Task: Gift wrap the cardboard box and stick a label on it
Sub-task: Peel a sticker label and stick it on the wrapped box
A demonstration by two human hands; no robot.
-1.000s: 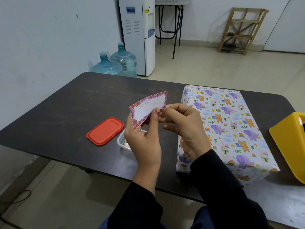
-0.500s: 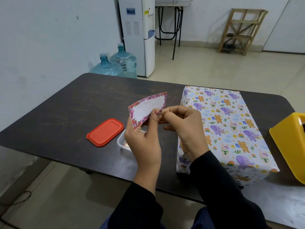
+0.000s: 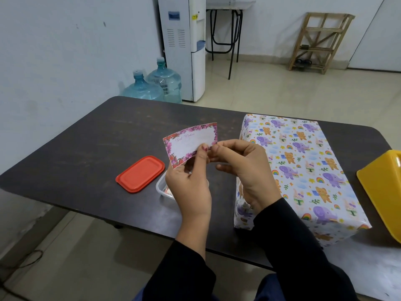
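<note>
A box wrapped in white paper with elephants, bears and rainbows [image 3: 303, 170] lies on the dark table [image 3: 86, 148], right of centre. I hold a small label [image 3: 191, 143] with a floral border and the words "Best Wishes" in the air left of the box. My left hand [image 3: 191, 183] pinches its lower right part between thumb and fingers. My right hand [image 3: 243, 168] pinches the label's right corner with its fingertips, fingers curled.
A red lid [image 3: 140, 173] lies on the table left of my hands. A clear plastic tub [image 3: 162, 189] sits partly hidden under my left hand. A yellow container [image 3: 384, 192] stands at the right edge. Water bottles [image 3: 152, 85] and a dispenser [image 3: 184, 46] stand behind the table.
The label has turned slightly so its printed face shows more squarely. Both hands stay at its right corner, barely shifted.
</note>
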